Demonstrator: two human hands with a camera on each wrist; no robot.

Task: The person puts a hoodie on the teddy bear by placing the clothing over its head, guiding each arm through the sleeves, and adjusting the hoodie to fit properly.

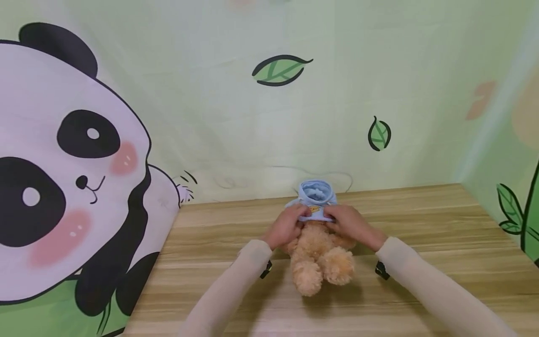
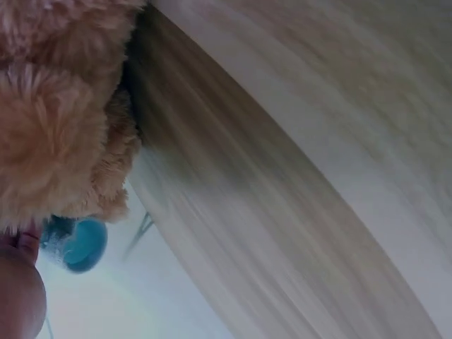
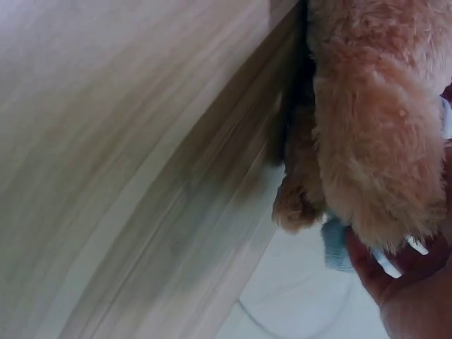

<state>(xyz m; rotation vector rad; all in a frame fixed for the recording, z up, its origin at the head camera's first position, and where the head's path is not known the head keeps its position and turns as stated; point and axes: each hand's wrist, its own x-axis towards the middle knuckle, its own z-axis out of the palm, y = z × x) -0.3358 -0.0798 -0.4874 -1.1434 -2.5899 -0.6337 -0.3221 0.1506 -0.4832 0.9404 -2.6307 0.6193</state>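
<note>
A tan plush toy (image 1: 313,241) lies on the tabletop, its fluffy feet toward me. A small light-blue doll hoodie (image 1: 304,191) with a yellow print covers its upper end, so the head is hidden. My left hand (image 1: 287,225) grips the hoodie's lower edge on the left, and my right hand (image 1: 348,223) pinches the same edge on the right. In the left wrist view the tan fur (image 2: 49,141) fills the upper left, with a bit of blue cloth (image 2: 85,246) below. The right wrist view has my fingers (image 3: 364,265) beside the fur and blue fabric.
The wood-grain table (image 1: 210,271) meets a pale green cloth backdrop (image 1: 202,117) just behind the hoodie. A large printed panda (image 1: 76,187) fills the left side, and printed leaves (image 1: 510,210) mark the right wall.
</note>
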